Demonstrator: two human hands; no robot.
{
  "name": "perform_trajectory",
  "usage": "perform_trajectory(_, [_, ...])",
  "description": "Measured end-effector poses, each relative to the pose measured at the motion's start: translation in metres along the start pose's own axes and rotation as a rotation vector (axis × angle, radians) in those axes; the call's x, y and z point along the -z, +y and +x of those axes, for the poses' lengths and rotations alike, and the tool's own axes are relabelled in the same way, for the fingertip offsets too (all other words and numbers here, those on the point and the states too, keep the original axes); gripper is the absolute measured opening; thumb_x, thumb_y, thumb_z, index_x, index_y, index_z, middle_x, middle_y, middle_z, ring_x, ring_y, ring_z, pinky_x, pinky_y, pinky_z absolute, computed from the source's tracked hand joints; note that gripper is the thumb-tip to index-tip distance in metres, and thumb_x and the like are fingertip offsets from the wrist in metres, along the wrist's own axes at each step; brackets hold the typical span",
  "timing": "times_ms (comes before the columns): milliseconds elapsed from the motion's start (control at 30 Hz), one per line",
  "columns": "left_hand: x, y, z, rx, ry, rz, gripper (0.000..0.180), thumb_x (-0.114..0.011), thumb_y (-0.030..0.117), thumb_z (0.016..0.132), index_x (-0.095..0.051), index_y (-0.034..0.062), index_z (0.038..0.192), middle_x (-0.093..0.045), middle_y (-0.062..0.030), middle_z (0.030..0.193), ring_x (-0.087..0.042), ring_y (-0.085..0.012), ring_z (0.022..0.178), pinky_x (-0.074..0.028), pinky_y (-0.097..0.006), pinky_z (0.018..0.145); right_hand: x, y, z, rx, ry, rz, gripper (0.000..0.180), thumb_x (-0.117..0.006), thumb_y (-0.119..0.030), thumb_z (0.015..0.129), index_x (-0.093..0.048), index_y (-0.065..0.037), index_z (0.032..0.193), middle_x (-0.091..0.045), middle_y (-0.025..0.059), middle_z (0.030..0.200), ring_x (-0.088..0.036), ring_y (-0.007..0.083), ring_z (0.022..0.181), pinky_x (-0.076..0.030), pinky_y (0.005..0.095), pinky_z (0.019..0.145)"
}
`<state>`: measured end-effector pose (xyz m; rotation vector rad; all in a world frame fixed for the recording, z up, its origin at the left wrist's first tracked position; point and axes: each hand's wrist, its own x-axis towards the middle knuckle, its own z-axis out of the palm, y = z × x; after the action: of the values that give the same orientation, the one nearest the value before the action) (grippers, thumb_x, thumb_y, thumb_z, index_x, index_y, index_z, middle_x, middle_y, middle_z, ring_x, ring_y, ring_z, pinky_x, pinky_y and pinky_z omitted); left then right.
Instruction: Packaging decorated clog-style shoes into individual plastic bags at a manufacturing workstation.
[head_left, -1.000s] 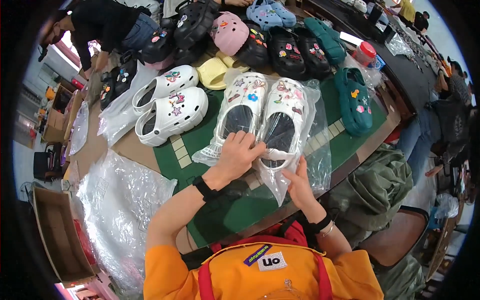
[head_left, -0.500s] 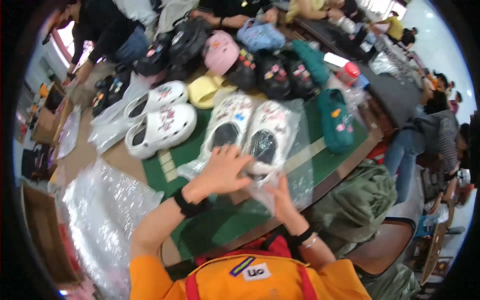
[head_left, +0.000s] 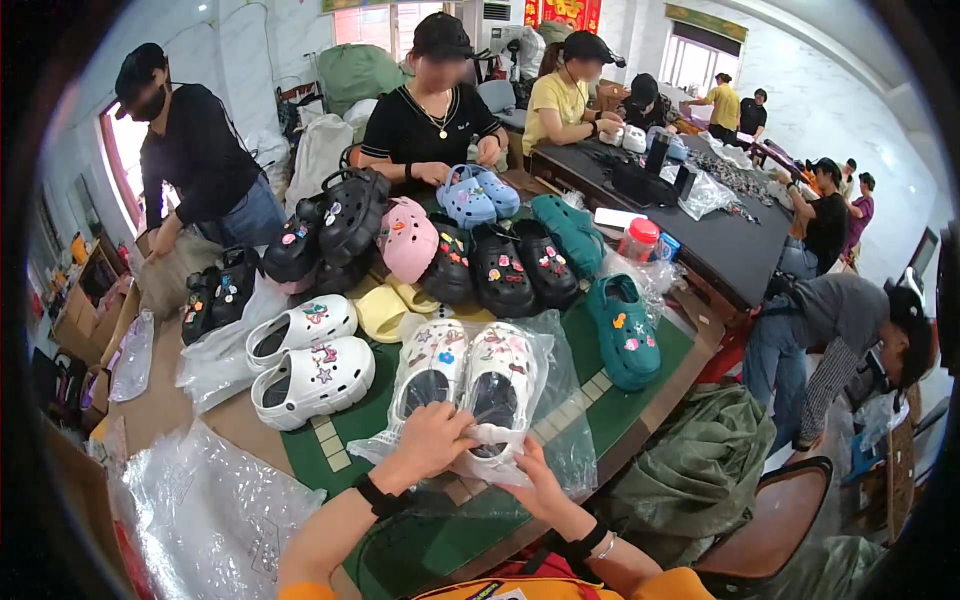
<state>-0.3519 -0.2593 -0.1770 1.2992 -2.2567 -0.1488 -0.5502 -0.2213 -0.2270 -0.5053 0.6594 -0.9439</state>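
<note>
A pair of white clogs (head_left: 501, 362) with colourful charms lies side by side in a clear plastic bag (head_left: 560, 400), toes pointing away from me. My left hand (head_left: 432, 442) is closed over the heel end, its fingers at the inner edge of the right clog. Beside that clog's heel, my right hand (head_left: 541, 487) pinches the gathered bag from the right. Film and fingers partly hide the heel straps. To the left stands another pair of white clogs (head_left: 325, 378), unwrapped on top, and a yellow pair (head_left: 382, 312) sits behind.
Black clogs (head_left: 500, 270), a pink clog (head_left: 408, 240), blue clogs (head_left: 466, 200) and teal clogs (head_left: 625, 330) crowd the green-topped table (head_left: 420, 550). Loose plastic film (head_left: 215, 510) lies at left. A red-lidded jar (head_left: 640, 240) stands behind. Several people work around; a green sack (head_left: 690, 450) is at right.
The view has tilted up, so the room and co-workers now show. My left hand's fingers have drawn in at the heel of the right clog; my right hand stays on the bag.
</note>
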Motion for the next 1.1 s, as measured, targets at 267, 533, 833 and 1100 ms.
perform_trajectory(267, [0.0, -0.008, 0.0, -0.079, -0.005, 0.157, 0.027, -0.065, 0.038, 0.07, -0.058, 0.0154, 0.083, -0.05, -0.0044, 0.072, -0.053, -0.0225, 0.067, -0.042, -0.035, 0.057, -0.01, 0.001, 0.003, 0.017, 0.043, -0.084, 0.056, -0.046, -0.02, 0.088, -0.015, -0.019, 0.136, -0.034, 0.0073, 0.131, -0.041, 0.0253, 0.118, -0.037, 0.0422, 0.094])
perform_trajectory(533, [-0.012, -0.021, 0.011, -0.25, 0.154, 0.058, 0.039, -0.059, 0.047, 0.072, -0.052, 0.009, 0.076, -0.051, -0.0048, 0.066, -0.054, -0.0242, 0.061, -0.043, -0.035, 0.054, 0.011, 0.008, 0.001, 0.13, -0.013, -0.035, 0.048, -0.051, -0.029, 0.086, -0.032, -0.02, 0.13, -0.043, 0.0057, 0.124, -0.045, 0.0244, 0.112, -0.04, 0.0423, 0.088])
perform_trajectory(833, [-0.002, -0.005, 0.0, 0.021, -0.073, 0.038, 0.043, -0.063, 0.046, 0.067, -0.058, 0.0084, 0.087, -0.055, -0.0122, 0.081, -0.054, -0.0296, 0.082, -0.038, -0.041, 0.067, 0.008, 0.001, 0.004, 0.034, 0.008, 0.0, 0.044, -0.051, -0.03, 0.085, -0.041, -0.015, 0.126, -0.047, 0.0055, 0.119, -0.048, 0.0252, 0.108, -0.037, 0.0451, 0.09])
perform_trajectory(1100, [-0.027, -0.003, -0.013, 0.062, 0.202, 0.043, 0.034, -0.068, 0.036, 0.064, -0.058, 0.013, 0.087, -0.052, -0.0048, 0.077, -0.056, -0.0244, 0.076, -0.04, -0.037, 0.063, -0.008, 0.009, 0.001, 0.042, -0.046, 0.13, 0.042, -0.048, -0.024, 0.087, -0.038, -0.009, 0.125, -0.043, 0.0087, 0.123, -0.042, 0.0265, 0.114, -0.033, 0.0463, 0.097])
